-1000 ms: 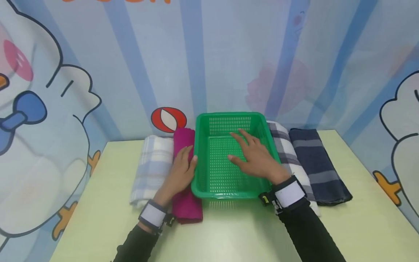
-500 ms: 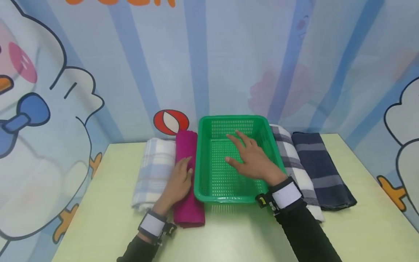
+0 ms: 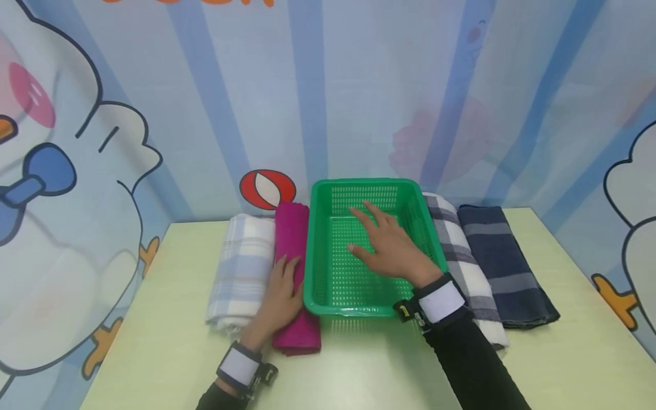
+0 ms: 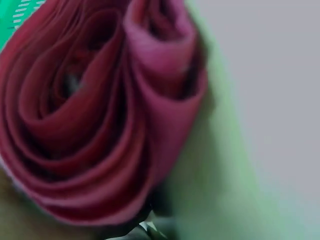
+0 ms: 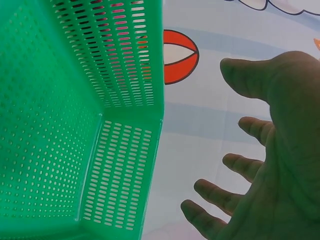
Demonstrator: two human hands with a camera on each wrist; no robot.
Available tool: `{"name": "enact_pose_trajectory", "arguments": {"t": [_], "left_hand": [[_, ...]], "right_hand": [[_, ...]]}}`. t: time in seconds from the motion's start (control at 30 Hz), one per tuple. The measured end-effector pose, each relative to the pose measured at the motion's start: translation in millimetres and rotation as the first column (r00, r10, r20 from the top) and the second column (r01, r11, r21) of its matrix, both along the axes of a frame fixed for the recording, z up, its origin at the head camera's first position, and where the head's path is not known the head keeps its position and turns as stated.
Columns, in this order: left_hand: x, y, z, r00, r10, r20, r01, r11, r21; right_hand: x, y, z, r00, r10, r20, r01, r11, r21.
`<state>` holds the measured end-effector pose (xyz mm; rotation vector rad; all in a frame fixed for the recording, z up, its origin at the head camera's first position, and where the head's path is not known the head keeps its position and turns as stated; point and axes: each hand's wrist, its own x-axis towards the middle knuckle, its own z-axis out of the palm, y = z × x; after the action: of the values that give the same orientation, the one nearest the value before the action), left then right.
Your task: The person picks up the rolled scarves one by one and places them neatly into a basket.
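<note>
My left hand [image 3: 279, 299] lies on the near part of a rolled magenta cloth [image 3: 292, 228], its fingers loosely extended along the roll. The left wrist view looks at the end of this roll [image 4: 95, 115], where its coiled layers show; the hand is mostly hidden there. To the right of the roll stands a green plastic basket [image 3: 359, 311] with perforated walls and nothing inside. Above the basket hovers my right hand [image 3: 393, 247], fingers spread. In the right wrist view that hand [image 5: 285, 160] is apart from the basket wall [image 5: 120, 175], with nothing in its grasp.
A folded white-and-blue plaid cloth [image 3: 243, 267] lies left of the magenta roll. Right of the basket are a white-and-grey checked cloth [image 3: 463, 262] and a navy striped cloth [image 3: 504, 265]. A printed cartoon backdrop [image 3: 359, 85] rises behind the pale table [image 3: 154, 319].
My left hand has drawn back from the basket's left rim toward the near end of the magenta roll. The right hand has shifted slightly left above the basket.
</note>
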<state>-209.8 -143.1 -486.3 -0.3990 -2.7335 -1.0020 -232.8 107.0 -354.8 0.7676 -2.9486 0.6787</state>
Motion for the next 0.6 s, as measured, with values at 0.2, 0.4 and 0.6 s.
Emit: {"name": "enact_pose_trajectory", "arguments": {"t": [0.2,0.4,0.6], "left_hand": [[9.1,-0.2,0.4,0.998,0.043,0.053,-0.043,0.999,0.001],[18.6,2.8,4.7,0.993,0.079,0.093,-0.083,0.996,0.034],[24.6,3.5,7.2,0.988,0.123,0.089,-0.125,0.992,0.014]], "right_hand": [[-4.0,-5.4,1.9,1.000,0.012,0.016,-0.012,1.000,-0.004],[-5.5,-9.3,3.4,1.000,0.013,0.004,-0.013,1.000,0.002],[-7.8,-15.1,3.4,0.999,0.026,-0.020,-0.026,1.000,-0.017]]}}
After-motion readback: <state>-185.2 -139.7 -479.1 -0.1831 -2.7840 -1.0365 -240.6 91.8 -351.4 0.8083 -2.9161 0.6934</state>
